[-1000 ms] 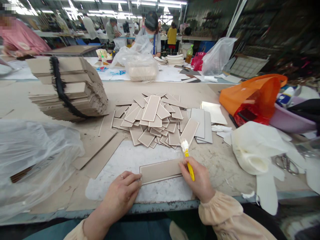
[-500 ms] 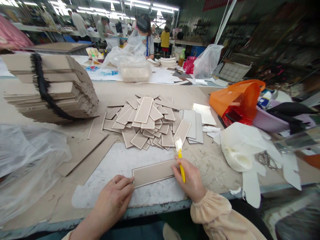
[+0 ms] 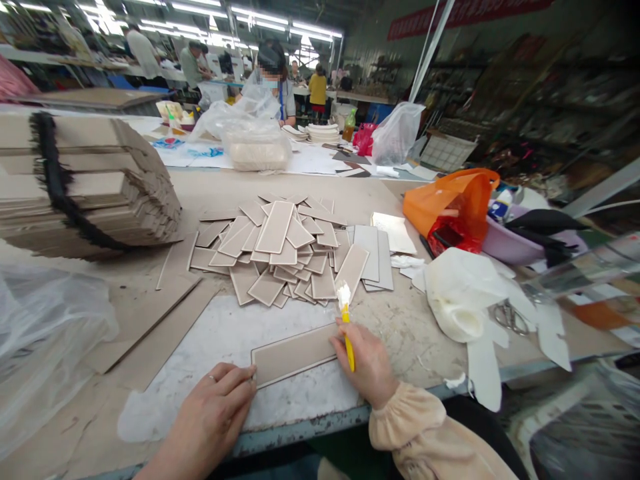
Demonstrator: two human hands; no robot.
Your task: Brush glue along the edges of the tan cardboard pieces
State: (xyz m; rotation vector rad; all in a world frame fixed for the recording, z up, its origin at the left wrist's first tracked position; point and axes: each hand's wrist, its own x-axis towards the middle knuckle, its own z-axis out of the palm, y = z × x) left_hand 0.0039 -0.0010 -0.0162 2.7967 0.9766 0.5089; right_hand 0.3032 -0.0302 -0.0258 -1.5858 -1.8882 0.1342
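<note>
A beige rectangular panel with a pale border (image 3: 295, 355) lies on the whitish work patch in front of me. My left hand (image 3: 216, 405) has its thumb and fingers closed at the panel's left end. At the right end, my right hand (image 3: 367, 360) touches the panel while gripping a yellow-handled brush (image 3: 349, 343). The brush points up, its bristle end coated in white paste. Just beyond is a heap of similar bordered panels (image 3: 274, 227), and the brush tip overlaps its near right edge in the view.
At left stands a stack of boards (image 3: 110, 200) bound with a black strap, near a clear plastic bag (image 3: 50, 340). To the right are grey panels (image 3: 367, 250), an orange bag (image 3: 445, 200), a white container (image 3: 453, 287) and scissors (image 3: 510, 319). A person (image 3: 273, 77) sits across the table.
The camera view has turned slightly, so everything appears further left and a little lower. Both hands keep the same hold, and the panel stays in place between them.
</note>
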